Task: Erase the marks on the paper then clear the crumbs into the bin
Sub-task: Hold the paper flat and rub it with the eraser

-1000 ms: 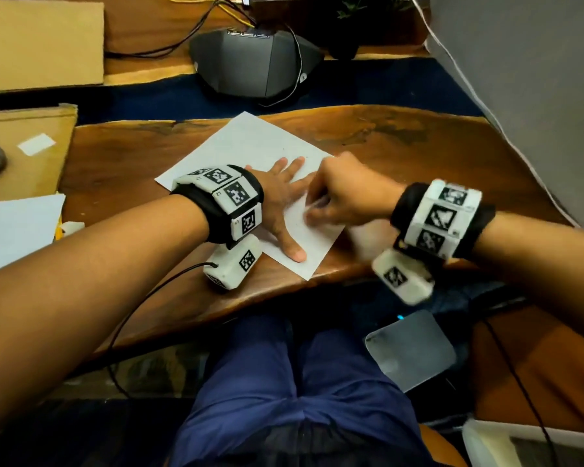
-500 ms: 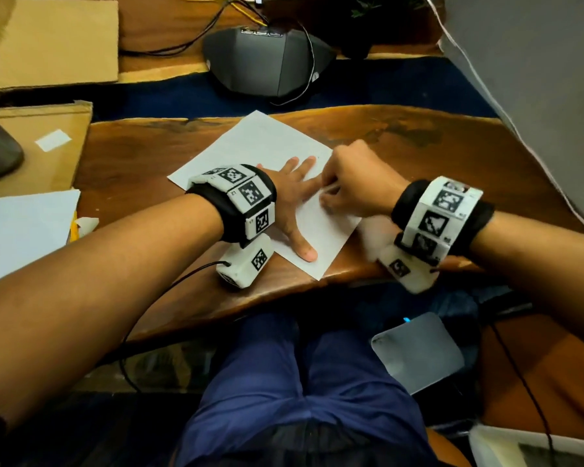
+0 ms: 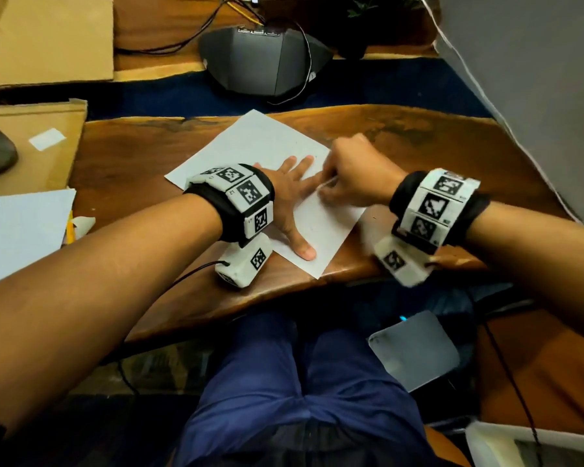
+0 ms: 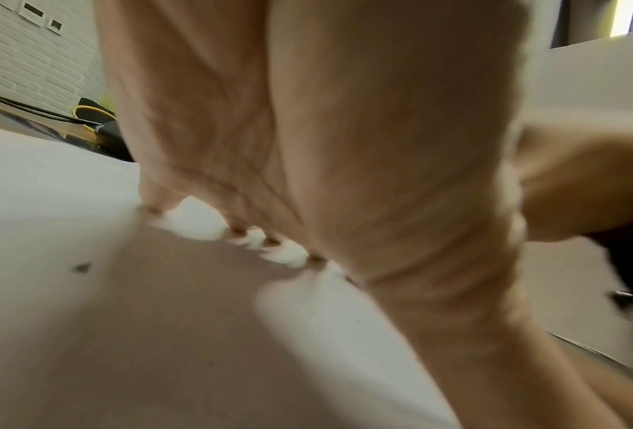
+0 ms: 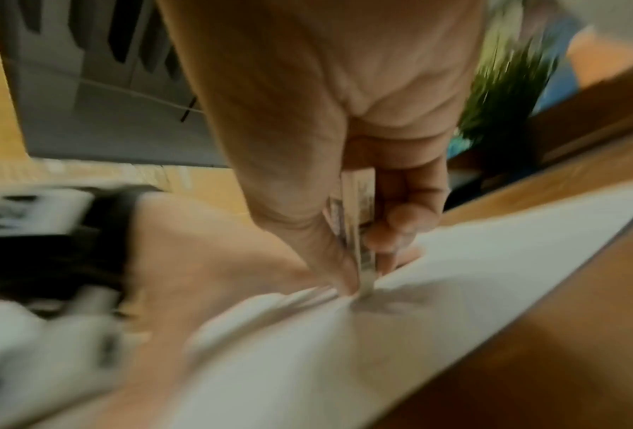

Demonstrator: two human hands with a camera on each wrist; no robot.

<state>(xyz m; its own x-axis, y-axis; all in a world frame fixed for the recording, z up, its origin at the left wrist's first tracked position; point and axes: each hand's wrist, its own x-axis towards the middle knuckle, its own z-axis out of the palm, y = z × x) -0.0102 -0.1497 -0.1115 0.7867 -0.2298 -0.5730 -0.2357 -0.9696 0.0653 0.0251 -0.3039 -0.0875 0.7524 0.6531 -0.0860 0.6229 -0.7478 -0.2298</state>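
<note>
Firmly, the left hand [image 3: 289, 193] lies flat, fingers spread, on the paper [image 3: 250, 143]. Right hand [image 3: 354, 178], at its 3 o'clock, pinches an eraser [image 5: 363, 232] against the sheet.

Motion blur smeared the right hand [image 3: 354, 176] and the eraser [image 5: 363, 241] it pinched (its print unreadable). The left hand [image 3: 287, 200] hid part of the paper [image 3: 260, 143]; marks toward 12 o'clock stayed too faint to read.
</note>
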